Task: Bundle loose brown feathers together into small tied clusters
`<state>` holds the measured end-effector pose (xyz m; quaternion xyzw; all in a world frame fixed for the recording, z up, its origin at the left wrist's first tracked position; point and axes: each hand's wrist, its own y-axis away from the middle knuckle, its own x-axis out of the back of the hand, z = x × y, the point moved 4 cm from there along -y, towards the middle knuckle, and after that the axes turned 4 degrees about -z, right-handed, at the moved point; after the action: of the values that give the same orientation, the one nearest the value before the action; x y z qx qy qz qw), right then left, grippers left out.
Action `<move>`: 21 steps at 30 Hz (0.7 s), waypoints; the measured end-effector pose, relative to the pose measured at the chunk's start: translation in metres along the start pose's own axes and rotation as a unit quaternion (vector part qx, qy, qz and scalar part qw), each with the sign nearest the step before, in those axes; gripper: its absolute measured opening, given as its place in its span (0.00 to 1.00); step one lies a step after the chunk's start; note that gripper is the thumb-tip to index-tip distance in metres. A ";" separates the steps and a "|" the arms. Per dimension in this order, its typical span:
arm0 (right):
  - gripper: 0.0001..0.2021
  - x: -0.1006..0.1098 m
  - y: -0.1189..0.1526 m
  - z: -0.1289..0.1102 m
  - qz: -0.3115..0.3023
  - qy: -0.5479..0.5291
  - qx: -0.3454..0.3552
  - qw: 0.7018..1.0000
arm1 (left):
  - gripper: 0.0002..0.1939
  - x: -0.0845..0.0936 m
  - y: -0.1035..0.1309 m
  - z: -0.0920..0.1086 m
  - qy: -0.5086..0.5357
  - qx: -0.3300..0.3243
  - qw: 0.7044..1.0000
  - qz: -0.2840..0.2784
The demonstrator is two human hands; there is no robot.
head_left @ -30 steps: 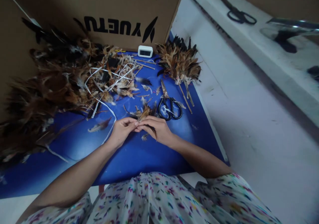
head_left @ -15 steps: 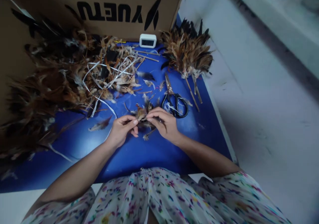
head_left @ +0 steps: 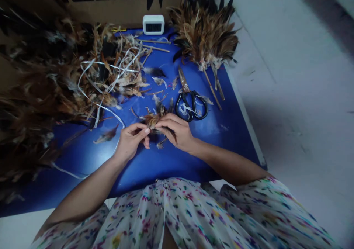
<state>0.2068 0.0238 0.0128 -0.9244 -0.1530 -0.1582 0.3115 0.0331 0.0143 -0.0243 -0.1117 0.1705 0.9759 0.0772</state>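
Between my two hands, over the blue table (head_left: 171, 164), is a small brown feather (head_left: 152, 120). My left hand (head_left: 132, 139) pinches its lower end between thumb and forefinger. The fingertips of my right hand (head_left: 174, 130) are closed on the same feather from the right, close to the left thumb. Darker feathers lie just behind the fingers, partly hidden by them. Black-handled scissors (head_left: 191, 103) rest on the table behind my right hand, blades pointing away, with a pale scrap across the handles.
A big heap of brown feathers (head_left: 58, 83) with white string (head_left: 110, 110) covers the left side. At the back stand a white digital clock (head_left: 153, 24) and a cardboard box (head_left: 124, 11). Feather bundles on sticks (head_left: 206, 35) lie at the right back, near the table's edge.
The camera view has shifted, so the box, clock and scissors appear higher and larger. My hands have drawn slightly closer together, still pinching the feather.
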 end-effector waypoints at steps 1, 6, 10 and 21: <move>0.06 -0.001 0.000 0.001 -0.001 0.000 -0.003 1.000 | 0.15 0.000 0.000 0.000 -0.004 -0.002 1.000 -0.002; 0.05 -0.005 0.002 0.001 -0.004 -0.007 -0.006 1.000 | 0.15 -0.002 0.000 0.001 0.001 -0.013 1.000 -0.008; 0.04 -0.007 0.000 0.001 -0.007 0.007 -0.010 1.000 | 0.15 -0.004 0.001 0.003 -0.003 -0.016 1.000 -0.020; 0.05 -0.008 0.000 0.001 0.000 -0.005 -0.034 0.999 | 0.14 -0.002 0.000 -0.002 -0.053 -0.033 0.996 -0.058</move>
<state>0.2002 0.0229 0.0088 -0.9354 -0.1490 -0.1585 0.2789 0.0355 0.0136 -0.0259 -0.0717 0.1274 0.9795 0.1386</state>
